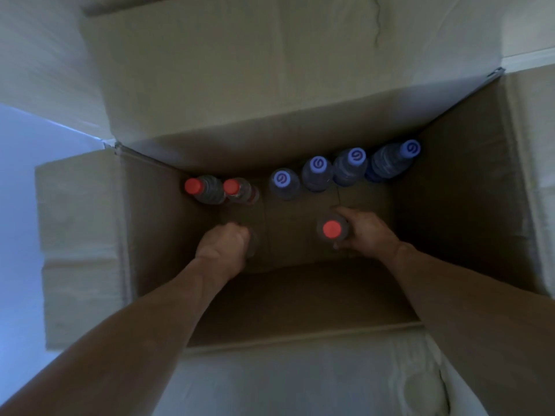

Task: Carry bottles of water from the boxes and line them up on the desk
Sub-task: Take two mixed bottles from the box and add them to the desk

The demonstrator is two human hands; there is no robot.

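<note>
Head view, looking straight down into an open cardboard box [450, 205] with its flaps folded outward. Both bare forearms reach down into it.

The right hand [366, 231] is curled round a red-capped bottle [332, 229] that stands upright on the box floor, toward the near right part of the floor; fingers wrap its far side and the thumb shows at its near side, so this grip is closed on the bottle.

The left hand [223, 243] is down at the near left part of the floor, fingers curled in a fist-like grip. A faint clear bottle body [253, 244] shows just beside its knuckles, and the hand seems to hold it from above, though the cap is hidden and the dim light makes this hard to confirm.

Along the far wall of the box stands a row of upright bottles: two with red caps at the far left corner, the left one [192, 186] and its neighbour [231, 187] touching, then four with blue caps [281, 179] [318, 163] [356, 155] [410, 148] running to the far right corner, close together.
</note>
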